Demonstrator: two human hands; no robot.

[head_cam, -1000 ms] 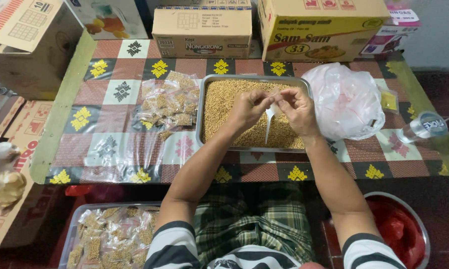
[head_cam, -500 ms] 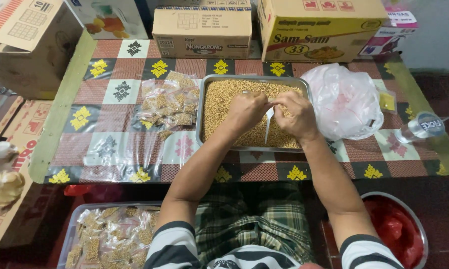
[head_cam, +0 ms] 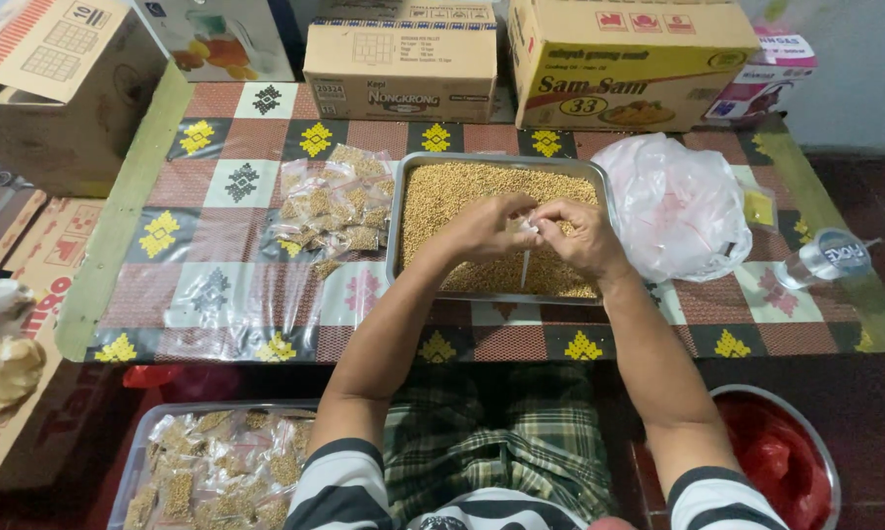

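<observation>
Striped sleeves and a green plaid cloth over the lap sit closest to me, with a clear tub (head_cam: 158,432) of filled snack packets on the floor by the person's left knee and a metal bowl (head_cam: 815,447) lined with red plastic by the right. Both are low and within arm's reach, so anything finished or discarded can drop there without leaning.

Over the near edge of the low table (head_cam: 119,221), both forearms reach into a metal tray (head_cam: 395,236) spread with small golden-brown grains. The left hand (head_cam: 482,228) and right hand (head_cam: 582,236) meet above the middle of the tray, fingertips pinched closed together on a small clear plastic packet (head_cam: 526,257), whose narrow lower end hangs down between them just over the grains. Held there, anything that spills would fall back into the tray, I judge. Whether the packet already holds grain I cannot tell.

Just left of the tray lies a loose heap of filled packets (head_cam: 330,206) on the checked table covering, touching the tray's side. On the right, a crumpled white plastic bag (head_cam: 673,206) rests against the tray, and a clear bottle (head_cam: 825,257) lies on its side farther right.

Along the far edge, cardboard boxes (head_cam: 400,54) stand in a row against the wall.
</observation>
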